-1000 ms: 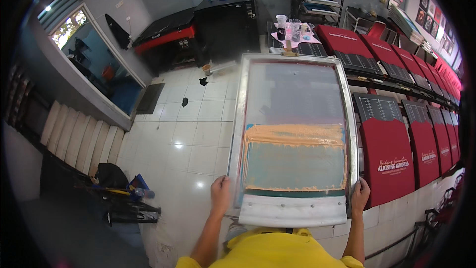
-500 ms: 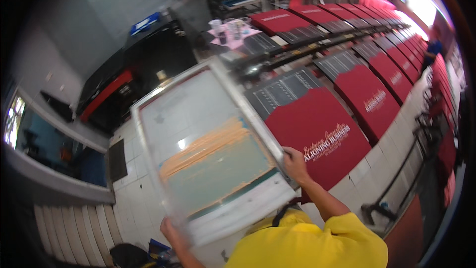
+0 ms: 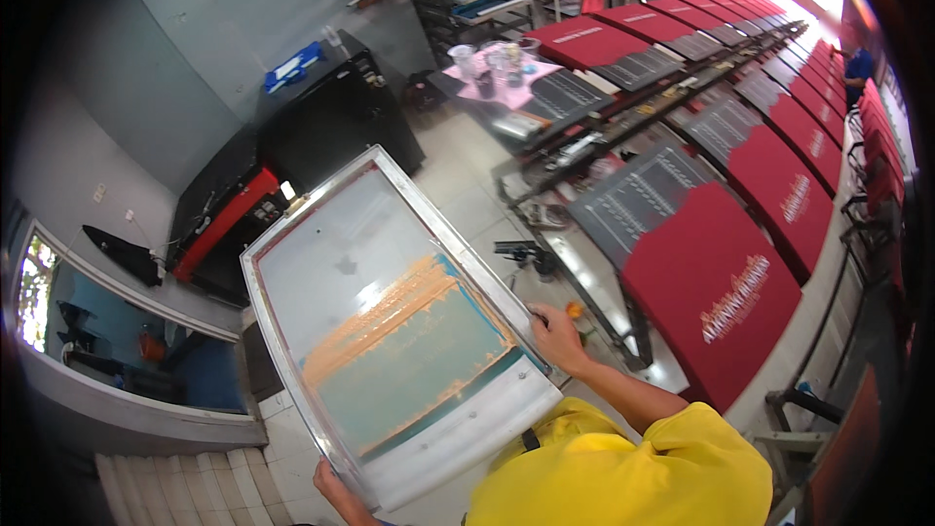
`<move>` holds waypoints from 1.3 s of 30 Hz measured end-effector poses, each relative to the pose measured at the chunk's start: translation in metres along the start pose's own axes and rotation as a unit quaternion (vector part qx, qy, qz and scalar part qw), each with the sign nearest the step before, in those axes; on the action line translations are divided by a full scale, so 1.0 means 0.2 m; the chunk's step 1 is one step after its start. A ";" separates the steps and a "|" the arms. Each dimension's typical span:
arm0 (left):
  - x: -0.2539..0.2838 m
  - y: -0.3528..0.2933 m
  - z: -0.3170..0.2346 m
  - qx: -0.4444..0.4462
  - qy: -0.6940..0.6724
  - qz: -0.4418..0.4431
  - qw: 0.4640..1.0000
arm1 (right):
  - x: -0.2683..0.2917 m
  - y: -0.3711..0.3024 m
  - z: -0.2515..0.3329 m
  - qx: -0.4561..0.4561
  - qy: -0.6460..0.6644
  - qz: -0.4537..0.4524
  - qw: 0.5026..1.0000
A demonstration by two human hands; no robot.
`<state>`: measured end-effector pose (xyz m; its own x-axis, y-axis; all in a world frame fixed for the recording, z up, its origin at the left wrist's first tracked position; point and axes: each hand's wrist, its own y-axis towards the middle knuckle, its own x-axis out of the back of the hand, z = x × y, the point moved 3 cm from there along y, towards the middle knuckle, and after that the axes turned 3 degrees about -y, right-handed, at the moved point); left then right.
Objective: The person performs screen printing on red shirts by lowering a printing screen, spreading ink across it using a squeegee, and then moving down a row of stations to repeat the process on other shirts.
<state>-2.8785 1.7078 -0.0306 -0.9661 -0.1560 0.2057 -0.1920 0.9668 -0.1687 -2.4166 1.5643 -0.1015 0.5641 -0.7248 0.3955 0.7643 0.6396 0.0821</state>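
Printing screen held up between my two hands

My right hand (image 3: 557, 339) clamps the screen frame (image 3: 390, 321) on its right rail, left hand (image 3: 336, 489) grips its near-left corner; its long axis runs away from me, tilted left.

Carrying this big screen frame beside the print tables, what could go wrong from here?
1. The screen frame is tilted and held only at its near end by the left hand and right hand; the far end could swing or slip.
2. The frame's right edge passes close to the table rail and might clip it.
3. The orange ink residue on the mesh could smear onto the red shirts if it brushes them.
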 end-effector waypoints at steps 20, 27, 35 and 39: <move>-0.82 2.43 -0.78 -0.079 0.042 0.021 0.996 | -1.27 1.69 0.53 -0.031 0.128 -0.020 0.991; -1.48 3.55 -1.11 -0.127 0.046 0.199 0.971 | -1.58 2.27 0.70 -0.043 0.191 -0.108 0.975; -2.55 4.02 -1.69 -0.175 0.026 0.260 0.949 | -1.63 2.79 0.90 -0.040 0.221 -0.227 0.948; -3.10 4.23 -1.77 -0.184 0.037 0.325 0.927 | -1.58 3.05 0.87 -0.076 0.228 -0.279 0.930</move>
<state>-2.3810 2.6951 0.0408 -0.8401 0.4845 0.2438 0.5112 0.8575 0.0577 -2.1830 2.2287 -0.0180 0.1134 -0.9882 -0.1028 0.9935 0.1125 0.0144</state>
